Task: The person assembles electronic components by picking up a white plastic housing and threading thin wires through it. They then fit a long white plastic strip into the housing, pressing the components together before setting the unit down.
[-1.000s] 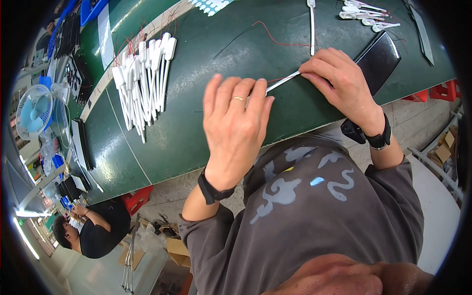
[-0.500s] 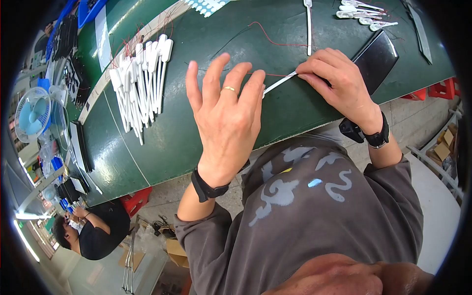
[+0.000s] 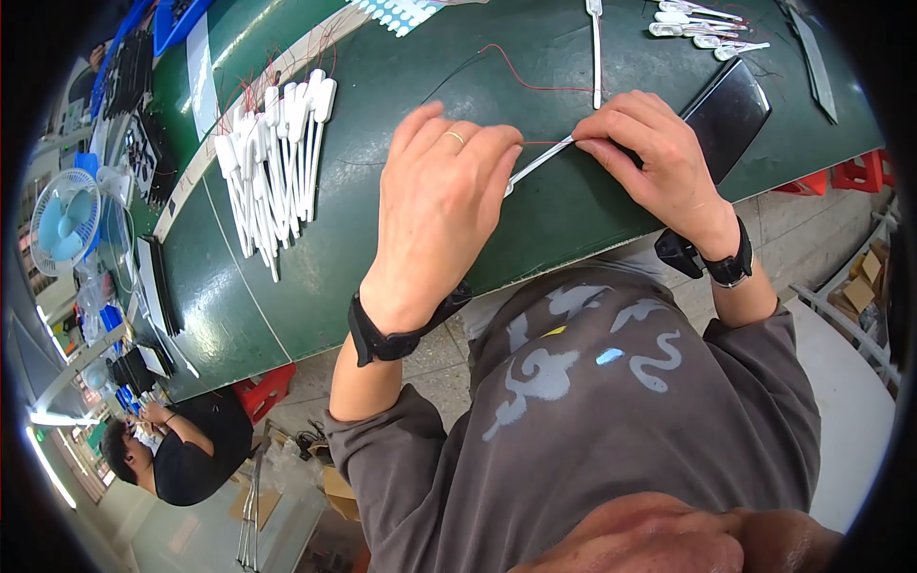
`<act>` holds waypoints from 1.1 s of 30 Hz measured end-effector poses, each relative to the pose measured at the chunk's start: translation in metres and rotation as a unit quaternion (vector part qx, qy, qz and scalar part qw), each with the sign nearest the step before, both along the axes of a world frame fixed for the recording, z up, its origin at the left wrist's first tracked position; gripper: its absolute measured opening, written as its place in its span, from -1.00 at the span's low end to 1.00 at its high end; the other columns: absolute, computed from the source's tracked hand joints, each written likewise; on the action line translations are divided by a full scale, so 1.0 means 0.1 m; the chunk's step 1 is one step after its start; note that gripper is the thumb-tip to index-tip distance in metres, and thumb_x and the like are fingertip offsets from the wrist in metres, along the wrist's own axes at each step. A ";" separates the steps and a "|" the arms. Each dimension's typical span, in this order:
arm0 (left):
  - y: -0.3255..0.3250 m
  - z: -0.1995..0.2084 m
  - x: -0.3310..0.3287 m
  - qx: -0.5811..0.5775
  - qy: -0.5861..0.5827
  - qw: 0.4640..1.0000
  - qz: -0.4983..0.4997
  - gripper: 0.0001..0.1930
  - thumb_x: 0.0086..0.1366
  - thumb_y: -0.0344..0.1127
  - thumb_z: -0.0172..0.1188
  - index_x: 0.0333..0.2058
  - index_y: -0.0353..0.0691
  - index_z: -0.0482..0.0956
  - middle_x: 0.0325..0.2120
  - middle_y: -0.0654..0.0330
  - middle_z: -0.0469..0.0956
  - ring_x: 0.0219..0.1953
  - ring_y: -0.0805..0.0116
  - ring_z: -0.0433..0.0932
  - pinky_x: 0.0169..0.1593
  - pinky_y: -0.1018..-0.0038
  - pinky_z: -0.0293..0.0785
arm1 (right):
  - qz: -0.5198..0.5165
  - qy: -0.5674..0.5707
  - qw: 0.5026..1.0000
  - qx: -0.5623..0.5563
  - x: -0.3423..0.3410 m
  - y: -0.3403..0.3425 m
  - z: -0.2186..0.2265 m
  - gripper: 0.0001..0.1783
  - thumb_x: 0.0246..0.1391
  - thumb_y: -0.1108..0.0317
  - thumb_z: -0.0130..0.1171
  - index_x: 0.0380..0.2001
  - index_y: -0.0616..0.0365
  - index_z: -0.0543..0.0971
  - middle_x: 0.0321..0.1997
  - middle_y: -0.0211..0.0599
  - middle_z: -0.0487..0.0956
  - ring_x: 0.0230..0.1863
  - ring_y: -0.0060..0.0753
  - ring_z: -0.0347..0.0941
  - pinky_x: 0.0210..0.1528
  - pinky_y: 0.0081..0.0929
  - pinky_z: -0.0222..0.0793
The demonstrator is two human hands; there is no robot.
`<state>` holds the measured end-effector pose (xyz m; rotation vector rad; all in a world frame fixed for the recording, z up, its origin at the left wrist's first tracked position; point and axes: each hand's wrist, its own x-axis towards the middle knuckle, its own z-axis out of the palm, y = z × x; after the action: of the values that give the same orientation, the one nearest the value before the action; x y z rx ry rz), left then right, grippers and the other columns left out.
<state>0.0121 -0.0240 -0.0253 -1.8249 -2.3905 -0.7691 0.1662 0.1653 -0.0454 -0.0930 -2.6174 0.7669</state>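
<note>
The person's right hand [image 3: 650,158] pinches the upper end of a slim white stick [image 3: 542,164] between thumb and fingertips; the stick slants down leftward to just beside the left hand [image 3: 441,186]. The left hand's thumb and forefinger are closed together on a thin red wire [image 3: 546,143] that spans the space between both hands. Under them lies the green tabletop [image 3: 334,277]. Just right of the right hand rests a glossy black phone-like slab [image 3: 734,116]. Beyond the right hand lies a white paddle-ended stick [image 3: 597,59], with a curved red wire [image 3: 514,69] trailing leftward from it. Left of the left hand, well apart, many white paddle-ended sticks [image 3: 279,158] lie bunched. Farther left stand a blue-bladed fan [image 3: 67,222] and a seated co-worker [image 3: 202,454] in black.
</note>
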 end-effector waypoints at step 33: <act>-0.40 -0.27 0.35 0.012 0.070 0.996 0.045 -0.73 0.14 -0.30 0.45 -0.19 -0.23 0.70 -0.25 0.28 0.57 -0.32 0.39 0.47 -0.38 0.48 0.49 | 0.026 -0.002 0.999 0.043 0.01 0.10 -0.03 -0.88 0.04 0.51 0.32 -0.31 0.12 0.64 -0.34 -0.36 0.55 -0.26 -0.22 0.46 -0.18 -0.34 0.39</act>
<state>0.0469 -0.0637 -0.0522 -1.6886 -2.3466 -0.6364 0.1675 0.1757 -0.0485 -0.0012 -2.6621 0.6722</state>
